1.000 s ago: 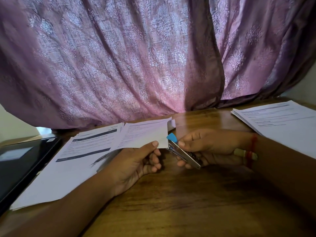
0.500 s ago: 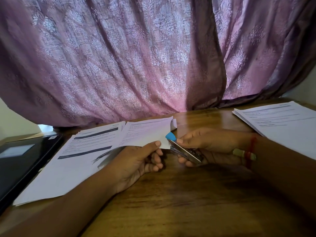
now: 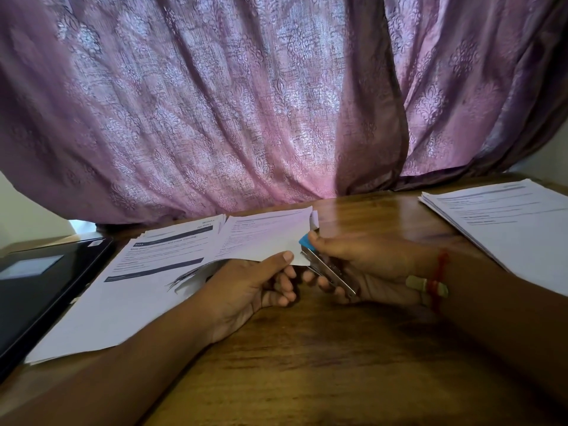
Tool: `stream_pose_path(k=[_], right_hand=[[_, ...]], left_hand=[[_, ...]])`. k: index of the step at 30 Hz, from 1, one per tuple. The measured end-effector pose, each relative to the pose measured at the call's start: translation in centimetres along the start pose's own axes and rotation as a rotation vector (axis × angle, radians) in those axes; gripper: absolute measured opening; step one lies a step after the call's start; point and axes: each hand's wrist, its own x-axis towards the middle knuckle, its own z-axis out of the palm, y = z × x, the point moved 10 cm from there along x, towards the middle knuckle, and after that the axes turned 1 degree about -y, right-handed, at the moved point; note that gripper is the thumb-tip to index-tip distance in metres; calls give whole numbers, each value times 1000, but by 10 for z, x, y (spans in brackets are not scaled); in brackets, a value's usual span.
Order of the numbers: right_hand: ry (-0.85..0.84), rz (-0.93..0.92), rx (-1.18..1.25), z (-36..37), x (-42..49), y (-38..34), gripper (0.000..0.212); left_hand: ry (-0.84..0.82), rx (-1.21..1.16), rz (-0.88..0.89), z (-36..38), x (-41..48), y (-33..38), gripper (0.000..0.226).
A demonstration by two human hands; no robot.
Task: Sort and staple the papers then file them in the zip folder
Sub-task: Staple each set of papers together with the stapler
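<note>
Pinching a thin set of white printed sheets [image 3: 264, 238] above the brown wooden table [image 3: 322, 364] by its corner, the left hand [image 3: 246, 287] steadied it so the right hand [image 3: 362, 265], gripping a small blue-tipped metal stapler [image 3: 325, 265], could bite that corner.

My right hand [image 3: 365, 265] covers most of the stapler [image 3: 330, 270], so I can't see its rear end. The print on the sheets [image 3: 264, 238] I'm holding is too blurred to read. The right stack [image 3: 516, 229] and black folder [image 3: 37, 290] run off the frame.
</note>
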Motion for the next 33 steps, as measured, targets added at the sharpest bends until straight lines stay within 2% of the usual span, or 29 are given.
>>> stream_pose_path(k=[5, 12, 29, 33], right_hand=[[61, -20, -67, -4, 3, 0, 48], [59, -25, -66, -1, 2, 0, 44], [90, -68, -200, -6, 11, -1, 52], [116, -89, -227, -10, 13, -1, 46]], left_hand=[[-7, 4, 5, 0, 0, 0, 30], [-13, 3, 17, 1, 0, 1, 31], [-25, 18, 17, 1, -1, 1, 29], [-32, 12, 12, 2, -1, 1, 32]])
